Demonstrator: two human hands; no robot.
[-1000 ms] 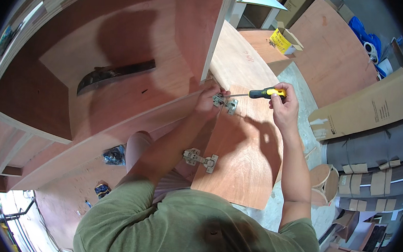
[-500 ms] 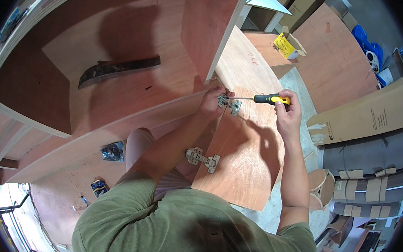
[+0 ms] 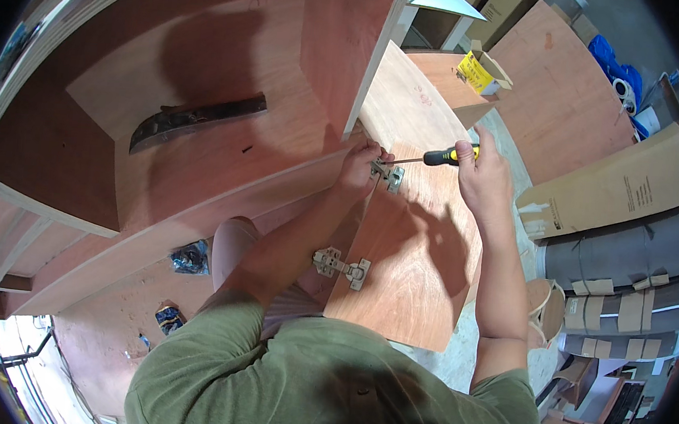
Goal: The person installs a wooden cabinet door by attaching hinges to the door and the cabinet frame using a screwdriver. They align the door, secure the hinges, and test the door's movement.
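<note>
A yellow and black screwdriver (image 3: 442, 156) lies in my right hand (image 3: 486, 169), its handle partly behind the thumb and palm. Its thin shaft runs left to the upper hinge (image 3: 394, 176), where my left hand (image 3: 361, 166) has its fingers pinched by the tip. Whatever those fingers hold is too small to make out. The hinge sits at the edge of a reddish wooden door panel (image 3: 406, 273). Lower on the same edge, a second metal hinge (image 3: 341, 267) bridges toward the cabinet, beside my left forearm.
A wooden cabinet (image 3: 197, 193) fills the left, with a curved dark object (image 3: 198, 119) inside. A yellow box (image 3: 479, 71) stands on wood at the back. On the right are a cardboard carton (image 3: 613, 186) and wrapped grey rolls (image 3: 623, 254). Small plastic packets (image 3: 190, 257) lie on the floor panel.
My right hand has shifted its grip, now covering more of the screwdriver handle, which tilts up more to the right. My left hand stays by the upper hinge.
</note>
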